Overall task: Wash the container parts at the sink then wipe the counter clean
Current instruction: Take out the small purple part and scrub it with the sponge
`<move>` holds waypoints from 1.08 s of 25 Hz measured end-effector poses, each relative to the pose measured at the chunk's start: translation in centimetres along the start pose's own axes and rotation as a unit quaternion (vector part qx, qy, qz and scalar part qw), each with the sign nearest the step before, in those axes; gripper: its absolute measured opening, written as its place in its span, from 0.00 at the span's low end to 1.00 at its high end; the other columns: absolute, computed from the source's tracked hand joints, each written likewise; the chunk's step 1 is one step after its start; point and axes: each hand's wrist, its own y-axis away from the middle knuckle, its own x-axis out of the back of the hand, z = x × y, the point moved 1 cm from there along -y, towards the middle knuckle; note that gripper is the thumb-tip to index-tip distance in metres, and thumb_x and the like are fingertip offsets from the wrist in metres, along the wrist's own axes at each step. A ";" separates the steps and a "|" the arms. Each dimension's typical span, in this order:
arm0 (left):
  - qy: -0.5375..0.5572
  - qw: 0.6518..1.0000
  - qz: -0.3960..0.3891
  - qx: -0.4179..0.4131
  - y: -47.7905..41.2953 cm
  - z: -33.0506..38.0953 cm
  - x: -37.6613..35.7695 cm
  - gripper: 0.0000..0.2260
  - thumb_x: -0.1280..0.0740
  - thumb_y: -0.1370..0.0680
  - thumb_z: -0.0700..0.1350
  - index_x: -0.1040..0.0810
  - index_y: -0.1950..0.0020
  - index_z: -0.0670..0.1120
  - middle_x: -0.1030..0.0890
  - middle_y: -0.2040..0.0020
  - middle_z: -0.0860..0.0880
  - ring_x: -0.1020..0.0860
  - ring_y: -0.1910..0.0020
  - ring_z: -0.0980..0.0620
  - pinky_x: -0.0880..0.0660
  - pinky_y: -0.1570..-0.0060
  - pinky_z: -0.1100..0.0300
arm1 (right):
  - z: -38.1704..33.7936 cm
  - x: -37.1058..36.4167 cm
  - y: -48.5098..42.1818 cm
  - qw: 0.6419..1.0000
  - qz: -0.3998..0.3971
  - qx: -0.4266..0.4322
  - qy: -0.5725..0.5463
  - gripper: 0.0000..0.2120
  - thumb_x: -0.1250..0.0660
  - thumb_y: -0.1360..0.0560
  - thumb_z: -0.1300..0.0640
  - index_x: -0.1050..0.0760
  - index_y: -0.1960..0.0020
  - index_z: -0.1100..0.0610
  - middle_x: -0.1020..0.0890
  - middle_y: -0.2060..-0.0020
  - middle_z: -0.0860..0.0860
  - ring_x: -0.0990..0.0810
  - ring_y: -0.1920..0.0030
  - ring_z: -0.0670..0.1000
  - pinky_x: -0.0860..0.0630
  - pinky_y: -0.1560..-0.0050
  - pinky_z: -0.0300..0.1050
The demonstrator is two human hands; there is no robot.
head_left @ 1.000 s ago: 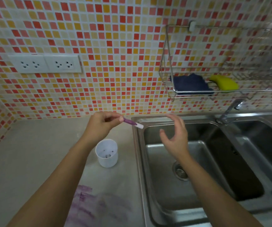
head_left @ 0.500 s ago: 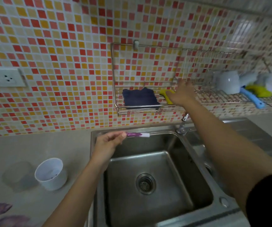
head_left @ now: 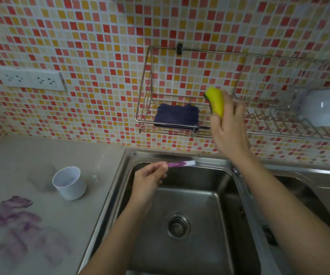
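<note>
A right hand [head_left: 226,124] grips a yellow sponge [head_left: 215,101] beside the rack [head_left: 146,108] while the left hand [head_left: 148,178] pinches a purple-stained stick [head_left: 180,164] over the sink [head_left: 237,187], ready for scrubbing.

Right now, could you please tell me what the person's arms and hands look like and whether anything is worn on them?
Both forearms are bare to the frame's bottom edge. The left hand and right hand show no gloves, rings, watch or bracelets.

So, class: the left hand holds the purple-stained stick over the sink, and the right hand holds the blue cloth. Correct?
Not quite. In the head view the right hand holds the yellow sponge; the blue cloth lies in the wire rack. The left hand does hold the purple-stained stick.
</note>
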 end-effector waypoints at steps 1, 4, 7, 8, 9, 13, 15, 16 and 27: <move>0.008 1.000 -0.001 0.003 0.4 -0.6 -1.0 0.07 0.31 0.26 0.43 0.18 0.49 0.44 0.18 0.59 0.48 0.22 0.59 0.53 0.26 0.57 0.62 | 0.0 0.7 2.9 0.999 -0.010 0.023 -0.038 0.28 0.50 0.24 0.49 0.48 0.25 0.51 0.37 0.40 0.55 0.29 0.56 0.48 0.29 0.60 0.41; 0.022 1.000 -0.003 -0.004 0.8 -1.6 -1.9 0.05 0.30 0.26 0.42 0.18 0.52 0.44 0.19 0.62 0.47 0.23 0.60 0.52 0.26 0.58 0.61 | 1.2 0.4 9.8 0.996 -0.065 0.041 -0.044 0.28 0.51 0.23 0.49 0.52 0.25 0.52 0.39 0.41 0.54 0.33 0.57 0.43 0.31 0.60 0.39; -0.023 0.999 -0.015 -0.030 1.9 -2.1 -4.2 0.03 0.32 0.25 0.39 0.20 0.53 0.42 0.19 0.62 0.47 0.22 0.62 0.53 0.24 0.59 0.63 | 4.6 0.5 12.8 0.996 -0.072 0.042 0.042 0.29 0.50 0.24 0.49 0.47 0.25 0.58 0.33 0.41 0.62 0.28 0.56 0.51 0.34 0.58 0.41; -0.036 0.998 -0.021 -0.037 2.2 -2.1 -4.9 0.02 0.33 0.25 0.38 0.21 0.54 0.41 0.19 0.62 0.47 0.21 0.63 0.55 0.23 0.60 0.65 | 5.2 0.2 13.3 0.994 -0.079 0.046 0.067 0.29 0.49 0.24 0.49 0.47 0.25 0.59 0.31 0.42 0.63 0.27 0.55 0.53 0.32 0.58 0.42; -0.047 0.998 -0.026 -0.044 2.4 -2.1 -5.6 0.02 0.34 0.25 0.36 0.21 0.55 0.41 0.19 0.63 0.47 0.21 0.64 0.55 0.23 0.61 0.66 | 5.7 -0.4 13.9 0.989 -0.089 0.058 0.098 0.29 0.47 0.24 0.50 0.48 0.25 0.58 0.31 0.42 0.63 0.25 0.53 0.56 0.28 0.56 0.45; -0.080 0.995 -0.028 -0.056 3.2 -2.4 -7.3 0.05 0.35 0.25 0.33 0.23 0.59 0.40 0.19 0.64 0.45 0.21 0.64 0.53 0.23 0.60 0.63 | 7.6 -1.3 14.7 0.983 -0.110 0.023 0.143 0.33 0.39 0.24 0.54 0.51 0.25 0.57 0.30 0.41 0.65 0.24 0.49 0.63 0.24 0.52 0.52; -0.083 0.996 -0.014 -0.042 3.4 -2.6 -7.4 0.04 0.36 0.25 0.34 0.22 0.59 0.39 0.19 0.65 0.45 0.22 0.66 0.54 0.24 0.62 0.65 | 7.4 -0.8 15.1 0.990 -0.097 -0.010 0.099 0.31 0.45 0.23 0.52 0.55 0.24 0.57 0.33 0.39 0.65 0.26 0.48 0.63 0.26 0.50 0.52; -0.066 0.997 -0.010 -0.031 3.4 -2.5 -7.4 0.05 0.36 0.25 0.33 0.22 0.59 0.39 0.19 0.66 0.45 0.23 0.68 0.55 0.25 0.65 0.66 | 7.0 -0.7 15.4 0.992 -0.087 0.005 0.092 0.30 0.48 0.23 0.51 0.55 0.24 0.56 0.33 0.40 0.65 0.26 0.48 0.62 0.26 0.50 0.51; 0.121 0.964 -0.073 0.223 4.0 -1.7 -7.6 0.04 0.37 0.23 0.36 0.24 0.57 0.38 0.24 0.73 0.48 0.28 0.76 0.57 0.29 0.76 0.70 | 7.2 -0.8 15.9 0.989 -0.106 0.028 0.102 0.33 0.43 0.22 0.54 0.60 0.25 0.51 0.32 0.40 0.65 0.25 0.47 0.61 0.25 0.51 0.53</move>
